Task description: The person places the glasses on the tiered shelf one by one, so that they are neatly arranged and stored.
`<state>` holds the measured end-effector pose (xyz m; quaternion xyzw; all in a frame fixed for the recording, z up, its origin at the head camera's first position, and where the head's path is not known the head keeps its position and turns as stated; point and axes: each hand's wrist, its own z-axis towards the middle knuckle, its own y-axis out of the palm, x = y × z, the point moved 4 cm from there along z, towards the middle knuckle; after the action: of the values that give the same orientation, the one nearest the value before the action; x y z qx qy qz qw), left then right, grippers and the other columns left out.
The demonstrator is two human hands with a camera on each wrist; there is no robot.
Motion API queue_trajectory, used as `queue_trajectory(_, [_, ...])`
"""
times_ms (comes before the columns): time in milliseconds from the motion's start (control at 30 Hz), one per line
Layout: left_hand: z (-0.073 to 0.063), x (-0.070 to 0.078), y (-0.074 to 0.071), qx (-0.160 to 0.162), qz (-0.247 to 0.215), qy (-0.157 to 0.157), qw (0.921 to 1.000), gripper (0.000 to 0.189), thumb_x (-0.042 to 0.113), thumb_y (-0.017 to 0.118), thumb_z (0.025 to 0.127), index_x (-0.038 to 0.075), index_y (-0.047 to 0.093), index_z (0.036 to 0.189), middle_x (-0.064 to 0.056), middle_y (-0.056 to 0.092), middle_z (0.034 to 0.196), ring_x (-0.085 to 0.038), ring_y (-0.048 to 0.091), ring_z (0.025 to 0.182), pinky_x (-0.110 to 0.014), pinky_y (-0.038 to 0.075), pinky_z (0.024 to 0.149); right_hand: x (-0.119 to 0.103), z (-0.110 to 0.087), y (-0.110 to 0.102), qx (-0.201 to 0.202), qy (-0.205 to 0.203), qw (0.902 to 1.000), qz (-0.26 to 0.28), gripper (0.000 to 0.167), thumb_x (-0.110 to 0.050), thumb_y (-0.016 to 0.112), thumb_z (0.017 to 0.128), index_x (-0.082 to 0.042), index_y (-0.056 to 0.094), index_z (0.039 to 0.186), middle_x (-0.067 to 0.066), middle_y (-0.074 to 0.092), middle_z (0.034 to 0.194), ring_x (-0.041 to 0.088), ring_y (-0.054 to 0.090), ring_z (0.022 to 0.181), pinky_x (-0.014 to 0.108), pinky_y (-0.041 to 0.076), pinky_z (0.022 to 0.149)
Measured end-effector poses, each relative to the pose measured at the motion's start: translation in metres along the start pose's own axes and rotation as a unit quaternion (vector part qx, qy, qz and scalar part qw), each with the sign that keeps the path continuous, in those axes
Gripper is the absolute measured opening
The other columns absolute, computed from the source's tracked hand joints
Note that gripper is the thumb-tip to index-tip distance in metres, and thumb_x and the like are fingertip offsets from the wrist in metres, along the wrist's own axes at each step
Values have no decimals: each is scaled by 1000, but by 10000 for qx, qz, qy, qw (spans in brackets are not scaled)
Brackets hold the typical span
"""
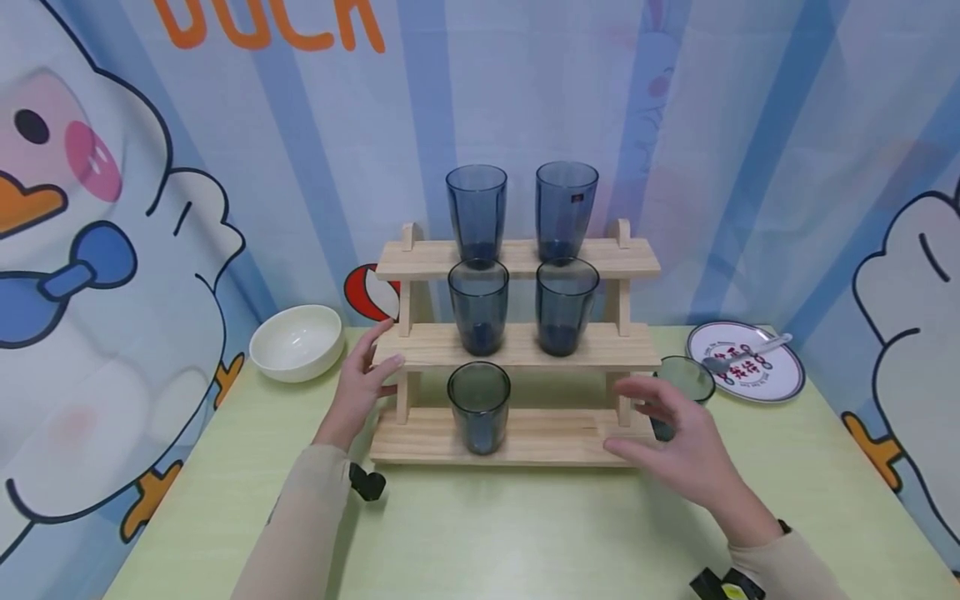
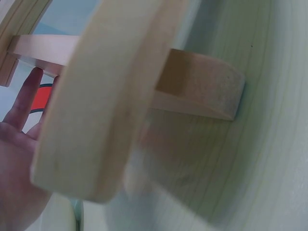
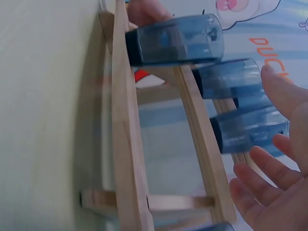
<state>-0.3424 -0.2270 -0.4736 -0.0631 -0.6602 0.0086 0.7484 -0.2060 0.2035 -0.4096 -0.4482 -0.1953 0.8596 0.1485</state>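
A three-tier wooden shelf (image 1: 517,346) stands in the middle of the table. Two blue-grey glasses are on its top tier, including one glass (image 1: 566,208) with a small dark label. The middle tier carries two more, one of them a glass (image 1: 480,307) at the left. On the bottom tier stands a single glass (image 1: 480,408). My left hand (image 1: 362,385) is at the shelf's left end, fingers extended beside the middle board. At the opposite end, my right hand (image 1: 678,442) hovers with thumb and fingers apart, holding nothing. Behind it, a greenish glass (image 1: 692,379) is partly hidden.
A white bowl (image 1: 296,342) sits left of the shelf. At the back right lies a printed plate (image 1: 780,385) with a spoon (image 1: 761,348) across it. A striped curtain (image 1: 510,92) with cartoon ducks hangs close behind the table (image 1: 525,533).
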Motion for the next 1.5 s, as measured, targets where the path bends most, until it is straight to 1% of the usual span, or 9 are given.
queue_trajectory(233, [-1,2,0,-11,-7,62,10000,67,32,69,104,34,38,163,-11,43,162,-42,57,131,-62,57,95,12,-3,-32,483,8,9946,-917,79,-1,96,70,-6,62,141,10,65,137,-9,53,126,7,43,100])
queue_trajectory(467, [-1,2,0,-12,2,31,10000,65,30,67,105,34,37,163,-11,42,163,-42,56,132,-63,56,97,34,-5,-51,773,559,9834,-1544,86,-13,98,72,-8,56,147,13,60,143,20,53,130,6,36,105])
queue_trajectory(600, [-2,3,1,-16,21,-47,10000,65,29,65,106,32,36,164,-10,41,164,-43,55,134,-64,54,99,41,-7,-56,890,704,9810,-1572,87,-14,97,74,-7,54,149,12,60,145,19,53,133,5,36,105])
queue_trajectory(733, [-2,4,1,-9,35,-38,10000,65,28,65,106,31,35,164,-10,41,165,-43,55,134,-65,54,99,45,-6,-57,843,848,9799,-1599,87,-19,96,77,-5,51,151,16,57,148,31,53,135,29,45,114])
queue_trajectory(867, [-1,4,1,-21,10,-10,10000,65,28,65,106,31,36,164,-10,41,164,-43,55,133,-65,54,99,53,-4,-57,650,1102,9811,-1449,90,-23,94,81,-3,46,154,21,53,152,46,49,137,59,44,109])
queue_trajectory(1200, [0,3,2,13,-29,0,10000,64,31,68,104,34,40,162,-11,45,161,-43,57,131,-65,55,97,92,-2,-55,150,1979,9783,-599,107,-30,87,89,-6,19,167,30,42,157,53,42,142,71,37,110])
queue_trajectory(1267, [-1,3,1,22,-20,1,10000,64,30,68,104,33,40,162,-11,45,161,-42,57,131,-64,55,98,97,-3,-54,116,2091,9765,-507,103,-31,86,90,-5,22,165,27,46,155,50,44,142,67,40,110])
queue_trajectory(1400, [-2,3,1,20,8,-2,10000,66,29,67,105,31,38,163,-11,44,162,-43,56,132,-64,55,98,103,-4,-52,57,2167,9751,-462,93,-29,85,91,-6,31,163,24,53,150,41,53,135,29,50,103])
queue_trajectory(1500, [-1,3,2,13,15,8,10000,67,29,68,105,30,37,164,-11,44,162,-43,57,131,-65,55,97,106,-5,-51,74,2186,9751,-381,89,-27,85,92,-7,34,162,25,55,148,34,56,127,7,45,87])
